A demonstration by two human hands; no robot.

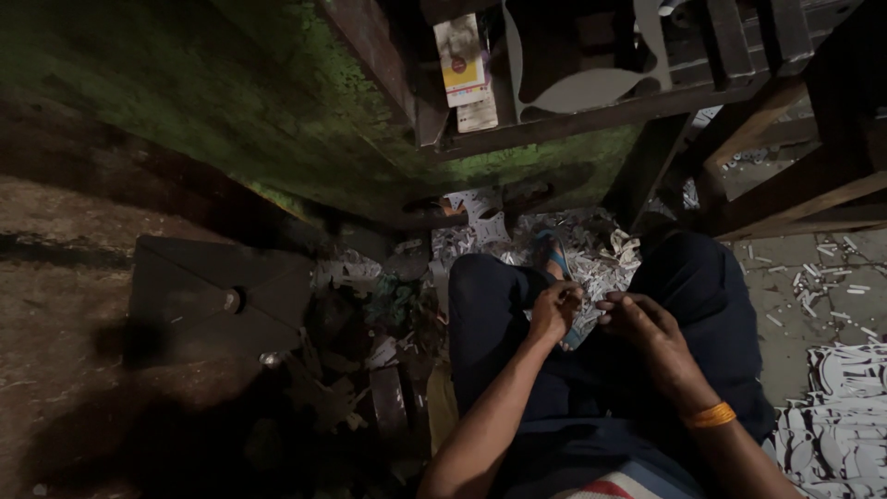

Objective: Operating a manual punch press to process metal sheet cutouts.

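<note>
Both hands meet over the lap of a seated person in dark blue trousers (pixel 499 305). Left hand (pixel 554 311): fingers curled inward, fingertips bunched. Right hand (pixel 637 323): fingers also curled, with an orange band (pixel 710 416) on the wrist. The hands lie just beside each other. A pale blue-white paper piece (pixel 577 331) shows in the gap between and below them; dim light prevents confirming whether either hand pinches it, and its outline is hard to make out.

Between the knees, a heap of white cut paper scraps (pixel 591 245) covers the floor. A blue sandal strap (pixel 554 259) shows there, partly buried by the scraps.

Upper frame: a dark wooden frame structure (pixel 591 115), cut off by the top edge, carries a pale curved sheet cut-out (pixel 591 88) and a small printed card with a red spot (pixel 460 60).

Left of the legs: a green-stained wall surface (pixel 277 111), a dark square slab with diagonal ridges (pixel 217 296), and a mixed debris pile (pixel 370 360) too dark to identify.

Right edge: a stack of white die-cut sheets (pixel 841 416), cut off by the frame, and loose white slivers (pixel 822 286) on grey floor.
</note>
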